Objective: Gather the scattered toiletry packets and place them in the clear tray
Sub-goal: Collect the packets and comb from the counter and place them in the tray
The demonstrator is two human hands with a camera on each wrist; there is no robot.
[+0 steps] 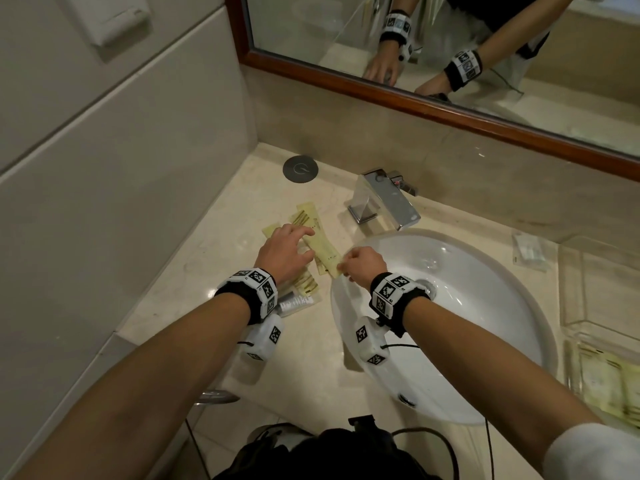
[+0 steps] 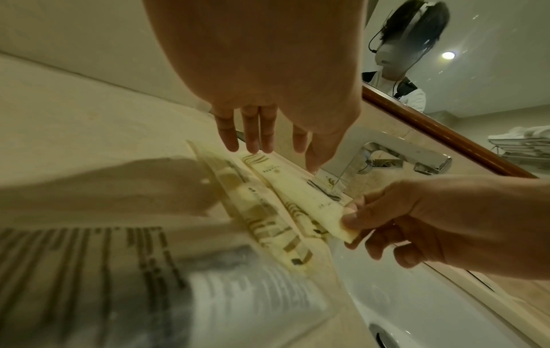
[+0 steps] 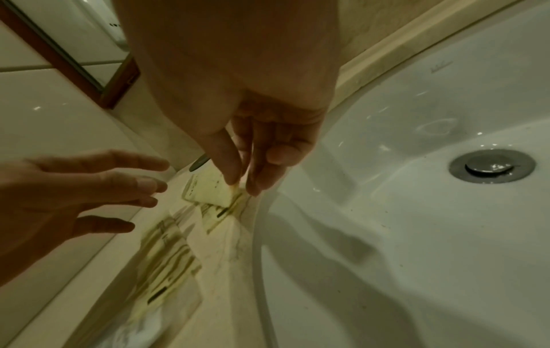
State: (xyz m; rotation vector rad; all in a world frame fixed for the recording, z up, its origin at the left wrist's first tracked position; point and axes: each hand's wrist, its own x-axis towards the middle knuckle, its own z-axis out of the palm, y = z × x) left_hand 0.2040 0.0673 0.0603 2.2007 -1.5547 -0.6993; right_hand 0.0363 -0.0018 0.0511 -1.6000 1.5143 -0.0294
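Several pale yellow toiletry packets (image 1: 317,242) lie in a loose pile on the marble counter left of the sink. My right hand (image 1: 360,263) pinches the near end of one long yellow packet (image 2: 300,190) between thumb and fingers (image 3: 235,174). Above the pile hovers my left hand (image 1: 287,247), its fingers (image 2: 256,131) straight and spread, holding nothing. A white and grey packet (image 1: 294,301) lies just behind my left wrist. The clear tray (image 1: 602,296) stands on the counter at the far right, with yellow packets (image 1: 613,386) in its near part.
A white sink basin (image 1: 450,271) lies under my right wrist, with a chrome tap (image 1: 384,199) behind it. A round grey cap (image 1: 300,169) sits in the back corner. A clear wrapped packet (image 1: 530,251) lies by the tray. Tiled wall on the left, mirror behind.
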